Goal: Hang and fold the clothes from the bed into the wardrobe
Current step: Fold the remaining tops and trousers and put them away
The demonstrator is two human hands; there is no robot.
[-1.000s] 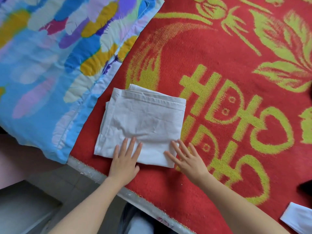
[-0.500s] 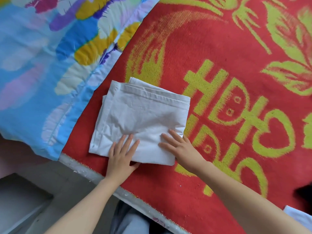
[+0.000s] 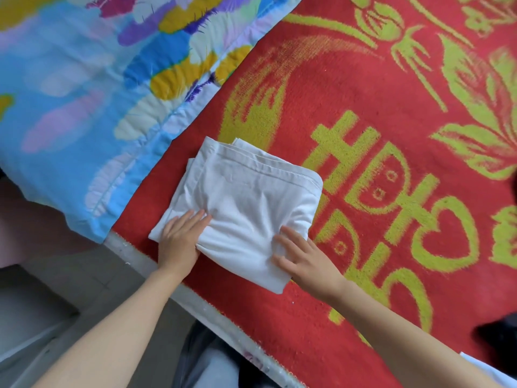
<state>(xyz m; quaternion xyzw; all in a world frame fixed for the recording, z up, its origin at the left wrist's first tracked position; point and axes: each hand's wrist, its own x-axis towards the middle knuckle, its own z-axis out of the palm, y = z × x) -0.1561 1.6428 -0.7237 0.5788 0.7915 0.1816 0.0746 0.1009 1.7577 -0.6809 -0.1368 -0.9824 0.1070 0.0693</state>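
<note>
left hand point(image 3: 180, 239): thumb out of sight at a fold of the white cloth point(image 3: 251, 208); whether it lies under the fold cannot be told.
white cloth: near edge covered by both palms; inner layers hidden.
white item point(image 3: 492, 373): beside the right forearm, cut off by the bottom corner; kind unclear.
dark shape point(image 3: 500, 340): right of the grip, cut off by the right edge; cannot be identified.

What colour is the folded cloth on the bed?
The cloth is plain white; the head view shows it.
</note>
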